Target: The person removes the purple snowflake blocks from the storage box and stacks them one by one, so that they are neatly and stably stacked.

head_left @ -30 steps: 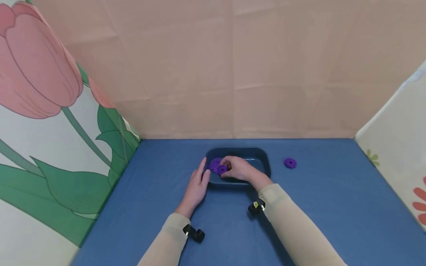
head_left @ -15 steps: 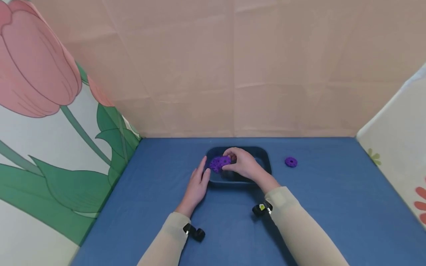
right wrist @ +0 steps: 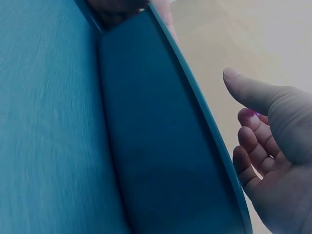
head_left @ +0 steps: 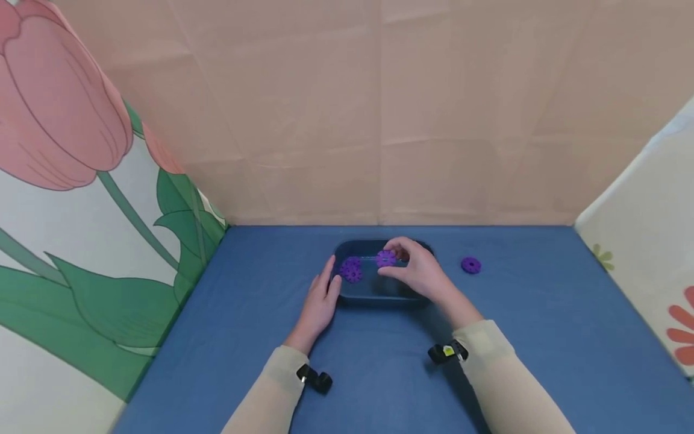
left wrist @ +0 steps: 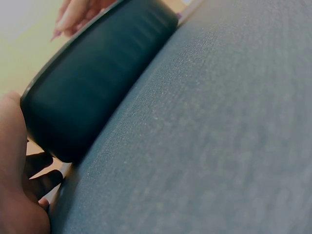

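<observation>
My right hand (head_left: 420, 271) pinches a purple interlocking disc (head_left: 385, 258) between thumb and fingers, above the dark blue tray (head_left: 379, 299). The disc has a notched, flower-like edge. In the tray's left end lie purple interlocking discs (head_left: 350, 269), overlapping each other. My left hand (head_left: 317, 307) rests against the tray's left end with its fingers extended. Its thumb is at the front corner, and the left wrist view shows the hand around the tray's outer wall (left wrist: 92, 92). In the right wrist view, the right hand (right wrist: 273, 141) is beyond the rim, its disc mostly hidden.
A single purple disc (head_left: 470, 265) lies on the blue tabletop (head_left: 374, 374) to the right of the tray. A beige backdrop (head_left: 379, 120) stands behind the table, with flower-printed cloths at the left and right sides. Each wrist carries a small black camera.
My right hand has lifted one purple disc away from the others and carried it to the right over the tray. The left hand has stayed at the tray's left end.
</observation>
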`<action>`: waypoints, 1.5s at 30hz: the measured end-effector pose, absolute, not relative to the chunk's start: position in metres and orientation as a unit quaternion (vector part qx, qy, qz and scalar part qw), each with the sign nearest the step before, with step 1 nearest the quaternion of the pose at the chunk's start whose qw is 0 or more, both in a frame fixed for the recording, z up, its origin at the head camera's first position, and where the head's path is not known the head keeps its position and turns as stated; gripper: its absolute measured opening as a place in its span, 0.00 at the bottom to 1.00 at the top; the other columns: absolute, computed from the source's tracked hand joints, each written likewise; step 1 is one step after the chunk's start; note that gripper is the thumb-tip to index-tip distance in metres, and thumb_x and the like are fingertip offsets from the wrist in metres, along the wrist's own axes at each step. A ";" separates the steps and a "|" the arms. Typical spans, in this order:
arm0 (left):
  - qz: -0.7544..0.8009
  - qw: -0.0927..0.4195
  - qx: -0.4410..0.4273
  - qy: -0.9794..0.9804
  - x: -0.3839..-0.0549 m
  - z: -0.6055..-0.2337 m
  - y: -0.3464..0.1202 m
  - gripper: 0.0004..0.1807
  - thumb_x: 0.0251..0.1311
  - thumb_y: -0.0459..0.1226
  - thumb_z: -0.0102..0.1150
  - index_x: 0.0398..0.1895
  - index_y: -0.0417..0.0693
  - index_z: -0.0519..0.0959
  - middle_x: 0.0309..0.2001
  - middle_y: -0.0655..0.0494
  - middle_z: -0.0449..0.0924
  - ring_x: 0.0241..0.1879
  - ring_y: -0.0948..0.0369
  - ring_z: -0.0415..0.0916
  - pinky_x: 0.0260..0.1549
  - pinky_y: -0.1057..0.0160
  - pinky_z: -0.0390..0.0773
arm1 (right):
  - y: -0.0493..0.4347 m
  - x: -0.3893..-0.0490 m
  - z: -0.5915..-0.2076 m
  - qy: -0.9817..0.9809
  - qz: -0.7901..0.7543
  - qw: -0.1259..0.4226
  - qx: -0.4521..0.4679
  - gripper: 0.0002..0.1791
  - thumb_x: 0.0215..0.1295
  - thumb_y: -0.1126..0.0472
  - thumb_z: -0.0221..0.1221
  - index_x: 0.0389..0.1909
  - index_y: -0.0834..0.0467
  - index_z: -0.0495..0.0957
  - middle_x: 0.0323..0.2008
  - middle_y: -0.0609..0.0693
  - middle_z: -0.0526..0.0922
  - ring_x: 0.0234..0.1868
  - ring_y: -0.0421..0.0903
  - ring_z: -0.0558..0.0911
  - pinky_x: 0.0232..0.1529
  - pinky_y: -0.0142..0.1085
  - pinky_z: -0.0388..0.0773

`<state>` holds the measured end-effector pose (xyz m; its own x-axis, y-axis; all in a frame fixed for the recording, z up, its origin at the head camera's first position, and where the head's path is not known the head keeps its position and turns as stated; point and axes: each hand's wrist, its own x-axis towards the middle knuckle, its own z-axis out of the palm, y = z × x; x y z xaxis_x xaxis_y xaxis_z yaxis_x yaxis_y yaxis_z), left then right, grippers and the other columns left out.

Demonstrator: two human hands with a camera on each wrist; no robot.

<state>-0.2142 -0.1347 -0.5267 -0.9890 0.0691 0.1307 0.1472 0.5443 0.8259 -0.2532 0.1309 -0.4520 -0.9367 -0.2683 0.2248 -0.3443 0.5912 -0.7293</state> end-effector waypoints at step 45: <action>-0.468 0.044 -0.063 -0.880 -0.214 -0.525 -0.134 0.30 0.75 0.61 0.34 0.77 0.81 0.46 0.77 0.75 0.50 0.79 0.45 0.45 0.72 0.36 0.51 | 0.268 -0.251 -0.480 -0.887 0.427 0.175 -0.005 0.32 0.58 0.42 0.69 0.59 0.55 0.76 0.54 0.59 0.73 0.52 0.56 0.74 0.51 0.47 0.70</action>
